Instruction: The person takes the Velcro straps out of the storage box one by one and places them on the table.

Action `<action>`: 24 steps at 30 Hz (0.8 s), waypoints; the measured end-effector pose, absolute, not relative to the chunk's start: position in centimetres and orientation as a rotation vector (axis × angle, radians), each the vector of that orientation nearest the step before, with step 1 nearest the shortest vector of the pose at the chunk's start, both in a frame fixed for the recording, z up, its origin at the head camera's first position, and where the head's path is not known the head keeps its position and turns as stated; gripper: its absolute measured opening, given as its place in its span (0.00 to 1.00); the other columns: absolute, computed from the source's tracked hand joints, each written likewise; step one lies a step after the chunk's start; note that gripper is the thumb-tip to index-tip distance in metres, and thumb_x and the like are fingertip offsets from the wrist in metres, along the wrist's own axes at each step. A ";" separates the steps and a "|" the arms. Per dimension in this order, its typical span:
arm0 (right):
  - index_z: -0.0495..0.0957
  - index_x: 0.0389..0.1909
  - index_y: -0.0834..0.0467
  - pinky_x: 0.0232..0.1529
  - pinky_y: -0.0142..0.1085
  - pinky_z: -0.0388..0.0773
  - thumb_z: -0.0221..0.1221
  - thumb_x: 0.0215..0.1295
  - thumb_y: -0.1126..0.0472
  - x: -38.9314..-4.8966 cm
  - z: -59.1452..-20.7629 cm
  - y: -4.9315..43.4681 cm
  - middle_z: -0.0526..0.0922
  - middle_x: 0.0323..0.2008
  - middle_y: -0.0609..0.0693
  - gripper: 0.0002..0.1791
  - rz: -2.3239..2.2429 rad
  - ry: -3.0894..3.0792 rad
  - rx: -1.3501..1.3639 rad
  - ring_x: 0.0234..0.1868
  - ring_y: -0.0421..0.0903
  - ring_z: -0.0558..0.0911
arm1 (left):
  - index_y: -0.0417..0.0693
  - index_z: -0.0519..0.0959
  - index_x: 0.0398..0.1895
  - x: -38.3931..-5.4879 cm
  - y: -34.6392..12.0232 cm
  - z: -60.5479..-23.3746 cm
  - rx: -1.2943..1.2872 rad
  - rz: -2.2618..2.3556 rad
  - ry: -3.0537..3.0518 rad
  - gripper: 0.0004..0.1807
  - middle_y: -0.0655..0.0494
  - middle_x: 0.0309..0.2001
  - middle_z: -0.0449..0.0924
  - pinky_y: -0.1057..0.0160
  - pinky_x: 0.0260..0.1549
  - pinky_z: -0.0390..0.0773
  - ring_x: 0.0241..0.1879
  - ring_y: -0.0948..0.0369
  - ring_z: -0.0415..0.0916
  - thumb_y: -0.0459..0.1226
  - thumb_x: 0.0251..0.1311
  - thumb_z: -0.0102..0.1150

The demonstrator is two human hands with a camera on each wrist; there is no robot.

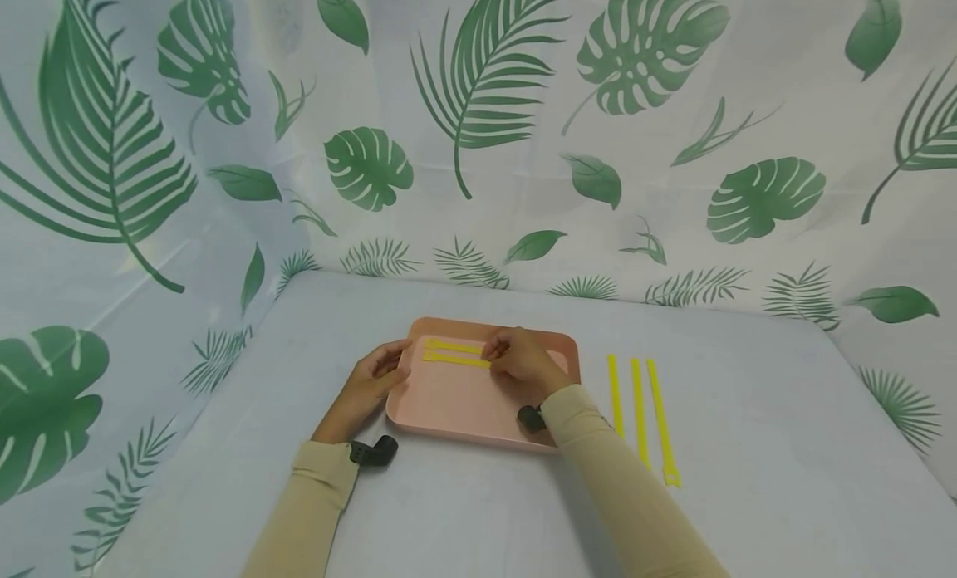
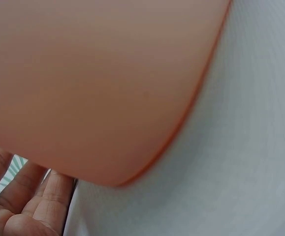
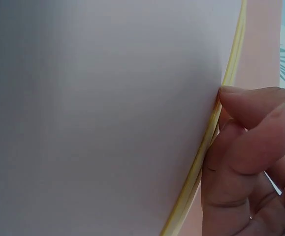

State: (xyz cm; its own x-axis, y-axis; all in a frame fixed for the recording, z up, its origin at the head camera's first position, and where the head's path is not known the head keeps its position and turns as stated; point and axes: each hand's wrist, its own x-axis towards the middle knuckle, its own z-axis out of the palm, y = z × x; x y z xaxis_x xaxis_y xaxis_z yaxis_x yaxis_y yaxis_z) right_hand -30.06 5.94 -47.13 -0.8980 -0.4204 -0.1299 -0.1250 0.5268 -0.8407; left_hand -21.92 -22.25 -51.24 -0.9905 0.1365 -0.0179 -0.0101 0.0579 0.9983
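Note:
A pink tray lies on the white-covered table in the head view. At its left edge my left hand holds the rim, the thumb near the top of the wall; the left wrist view shows several fingers beyond the tray wall. Two yellow hook-and-loop cable ties lie across the far part of the tray, an upper tie and a lower tie. Over the tray my right hand pinches a yellow tie between thumb and fingertips. That hand hides the right ends of both ties.
Right of the tray, three more yellow ties lie roughly side by side on the table: a left tie, a middle tie and a right tie with a slotted end. A leaf-patterned curtain hangs behind the table and at its sides.

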 end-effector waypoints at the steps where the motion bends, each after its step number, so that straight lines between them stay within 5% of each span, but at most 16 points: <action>1: 0.83 0.38 0.69 0.27 0.28 0.74 0.61 0.59 0.83 -30.1 -47.2 5.9 0.80 0.30 0.51 0.10 -1.307 2.457 -0.451 0.29 0.43 0.75 | 0.33 0.62 0.82 -21.9 -22.3 -51.2 0.134 2.081 2.204 0.31 0.32 0.79 0.64 0.74 0.60 0.75 0.79 0.40 0.63 0.31 0.80 0.56; 24: 0.84 0.35 0.64 0.31 0.31 0.72 0.63 0.59 0.82 -30.0 -47.0 6.2 0.80 0.31 0.50 0.11 -1.252 2.483 -0.424 0.33 0.45 0.75 | 0.34 0.63 0.82 -21.9 -22.2 -51.2 0.110 2.075 2.203 0.32 0.33 0.79 0.64 0.72 0.61 0.76 0.79 0.41 0.62 0.32 0.80 0.57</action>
